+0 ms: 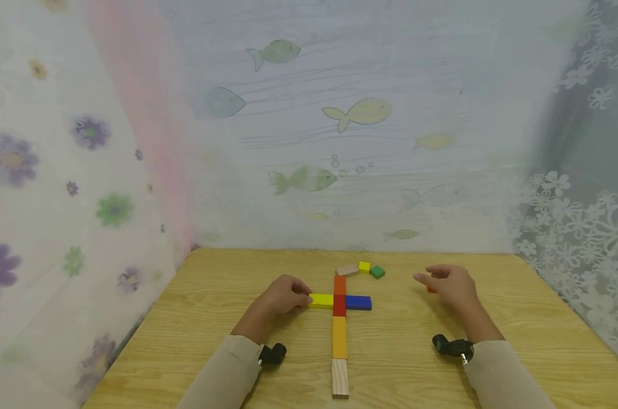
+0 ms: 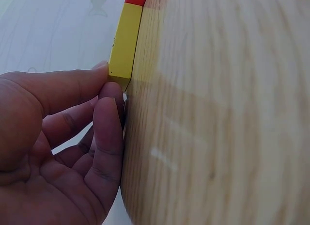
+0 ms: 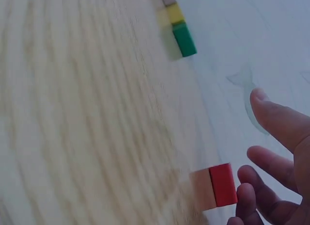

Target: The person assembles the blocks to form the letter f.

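Note:
Several coloured blocks form a cross on the table. At its left arm lies a yellow block [image 1: 321, 301], whose outer end my left hand [image 1: 284, 296] pinches with thumb and fingertips. The left wrist view shows that thumb against the end of the yellow block [image 2: 125, 40]. A red block [image 1: 339, 307] is the centre, with an orange block [image 1: 339, 284] beyond it and a blue block [image 1: 358, 303] at the right. Apart from the cross, my right hand [image 1: 453, 285] hovers with loose fingers beside a small red block [image 3: 224, 184], mostly hidden from the head view.
An amber block [image 1: 339, 337] and a plain wooden block [image 1: 340, 376] extend the cross towards me. Behind it lie a tan block [image 1: 347, 271], a small yellow block [image 1: 364, 267] and a green block [image 1: 378, 272]. A fish-patterned curtain [image 1: 360, 187] hangs at the table's far edge.

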The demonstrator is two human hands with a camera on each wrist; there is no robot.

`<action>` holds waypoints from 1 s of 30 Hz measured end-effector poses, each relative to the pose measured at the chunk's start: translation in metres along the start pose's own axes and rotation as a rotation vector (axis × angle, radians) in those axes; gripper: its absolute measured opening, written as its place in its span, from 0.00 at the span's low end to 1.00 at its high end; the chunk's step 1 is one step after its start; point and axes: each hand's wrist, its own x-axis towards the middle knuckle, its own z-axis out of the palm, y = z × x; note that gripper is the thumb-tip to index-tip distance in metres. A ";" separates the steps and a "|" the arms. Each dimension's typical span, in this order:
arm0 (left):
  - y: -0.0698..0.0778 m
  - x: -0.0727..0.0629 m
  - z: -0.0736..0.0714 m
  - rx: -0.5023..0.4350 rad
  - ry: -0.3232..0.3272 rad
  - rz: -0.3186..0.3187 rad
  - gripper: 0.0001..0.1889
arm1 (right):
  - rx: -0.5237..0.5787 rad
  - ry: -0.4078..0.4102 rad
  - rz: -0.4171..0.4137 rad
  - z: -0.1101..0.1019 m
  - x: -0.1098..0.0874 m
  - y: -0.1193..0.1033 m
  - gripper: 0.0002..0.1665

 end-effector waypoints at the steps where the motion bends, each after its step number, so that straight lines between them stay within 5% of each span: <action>1: 0.000 0.000 0.000 -0.001 -0.002 0.003 0.11 | 0.015 -0.005 0.008 -0.001 0.000 0.001 0.50; 13: 0.001 0.001 0.002 0.002 0.010 -0.014 0.11 | 0.189 -0.087 0.051 -0.011 -0.009 0.007 0.51; 30: 0.000 0.001 0.001 0.000 -0.001 -0.010 0.13 | 0.170 -0.106 0.038 -0.015 -0.011 0.021 0.42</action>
